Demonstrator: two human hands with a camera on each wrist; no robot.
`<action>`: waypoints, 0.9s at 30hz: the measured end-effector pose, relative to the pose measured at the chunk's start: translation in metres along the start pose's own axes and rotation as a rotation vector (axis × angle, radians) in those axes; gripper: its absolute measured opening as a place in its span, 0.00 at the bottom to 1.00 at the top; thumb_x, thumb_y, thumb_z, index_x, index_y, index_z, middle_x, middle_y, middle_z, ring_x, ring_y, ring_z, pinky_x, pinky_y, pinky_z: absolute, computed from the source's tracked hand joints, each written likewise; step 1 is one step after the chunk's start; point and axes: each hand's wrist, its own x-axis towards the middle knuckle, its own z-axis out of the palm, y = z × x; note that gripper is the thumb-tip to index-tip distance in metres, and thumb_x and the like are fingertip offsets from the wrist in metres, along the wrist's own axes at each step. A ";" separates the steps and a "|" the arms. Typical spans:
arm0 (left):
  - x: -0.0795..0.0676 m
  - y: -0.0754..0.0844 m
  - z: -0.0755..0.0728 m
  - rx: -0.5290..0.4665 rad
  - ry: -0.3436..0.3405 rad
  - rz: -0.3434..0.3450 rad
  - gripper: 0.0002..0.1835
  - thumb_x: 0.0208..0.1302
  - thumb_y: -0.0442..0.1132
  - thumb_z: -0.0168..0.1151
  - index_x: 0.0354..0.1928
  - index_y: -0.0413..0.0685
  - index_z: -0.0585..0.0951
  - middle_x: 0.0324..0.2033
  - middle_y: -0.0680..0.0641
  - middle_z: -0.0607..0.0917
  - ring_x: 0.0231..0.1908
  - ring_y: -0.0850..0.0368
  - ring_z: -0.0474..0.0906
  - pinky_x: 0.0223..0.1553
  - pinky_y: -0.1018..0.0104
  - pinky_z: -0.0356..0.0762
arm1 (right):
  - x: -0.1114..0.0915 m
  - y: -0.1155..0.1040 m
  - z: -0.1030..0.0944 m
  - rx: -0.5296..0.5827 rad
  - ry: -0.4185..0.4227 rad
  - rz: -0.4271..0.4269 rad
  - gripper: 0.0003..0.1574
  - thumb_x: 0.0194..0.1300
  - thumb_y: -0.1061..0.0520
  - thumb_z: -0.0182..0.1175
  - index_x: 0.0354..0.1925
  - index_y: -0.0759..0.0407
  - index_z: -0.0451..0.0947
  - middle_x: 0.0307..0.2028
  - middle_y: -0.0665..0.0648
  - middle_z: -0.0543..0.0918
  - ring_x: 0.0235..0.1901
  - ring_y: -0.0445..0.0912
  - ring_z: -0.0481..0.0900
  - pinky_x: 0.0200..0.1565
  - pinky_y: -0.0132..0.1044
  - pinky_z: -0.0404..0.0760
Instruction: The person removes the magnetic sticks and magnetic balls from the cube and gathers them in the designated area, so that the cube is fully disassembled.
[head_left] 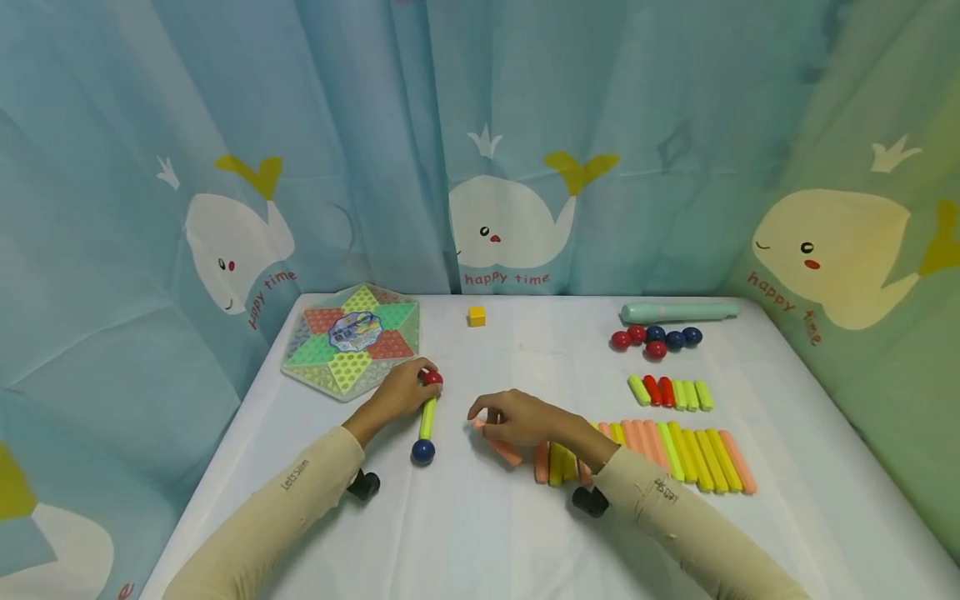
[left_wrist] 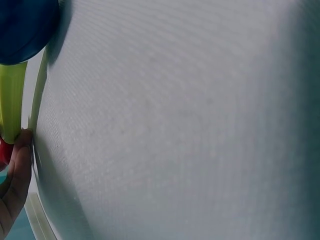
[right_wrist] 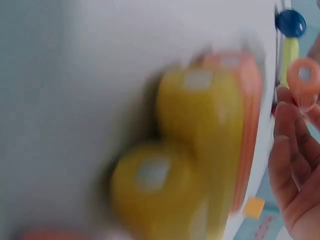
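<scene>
My left hand (head_left: 401, 389) pinches a red ball (head_left: 432, 379) at the far end of a yellow-green rod (head_left: 427, 419). A blue ball (head_left: 423, 452) sits on the rod's near end, close to the table. To the right, my right hand (head_left: 521, 417) holds a salmon-pink rod (head_left: 507, 452) between thumb and fingers. The right wrist view shows that rod end-on (right_wrist: 300, 92), with a hole in its tip. In the left wrist view only the fingertips (left_wrist: 21, 162) appear at the edge, beside the yellow-green rod (left_wrist: 11, 100).
Yellow, pink and green long rods (head_left: 708, 460) lie in a row under and beyond my right forearm. Behind them are short red and green rods (head_left: 667, 392), red and blue balls (head_left: 656, 335) and a pale green cylinder (head_left: 678, 312). A star-patterned board (head_left: 352, 337) and yellow cube (head_left: 476, 317) lie farther back.
</scene>
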 end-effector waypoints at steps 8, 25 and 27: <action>0.001 -0.002 -0.003 -0.010 -0.013 0.001 0.18 0.67 0.44 0.67 0.55 0.45 0.80 0.43 0.45 0.84 0.41 0.54 0.78 0.45 0.58 0.77 | -0.027 0.017 -0.019 -0.070 0.075 0.106 0.11 0.70 0.55 0.61 0.49 0.54 0.84 0.34 0.47 0.84 0.31 0.40 0.77 0.36 0.35 0.77; 0.002 -0.002 0.001 -0.012 -0.012 -0.013 0.20 0.66 0.44 0.67 0.56 0.44 0.80 0.45 0.44 0.83 0.43 0.52 0.78 0.48 0.56 0.78 | -0.037 0.030 -0.027 -0.133 0.042 0.153 0.10 0.65 0.49 0.69 0.42 0.51 0.86 0.30 0.44 0.82 0.30 0.39 0.75 0.34 0.32 0.76; 0.002 -0.001 0.002 -0.016 -0.013 -0.023 0.20 0.66 0.45 0.67 0.56 0.44 0.79 0.45 0.44 0.83 0.43 0.52 0.78 0.47 0.56 0.78 | -0.036 0.030 -0.026 -0.132 0.042 0.160 0.13 0.64 0.48 0.69 0.45 0.52 0.86 0.31 0.45 0.82 0.31 0.40 0.75 0.35 0.34 0.77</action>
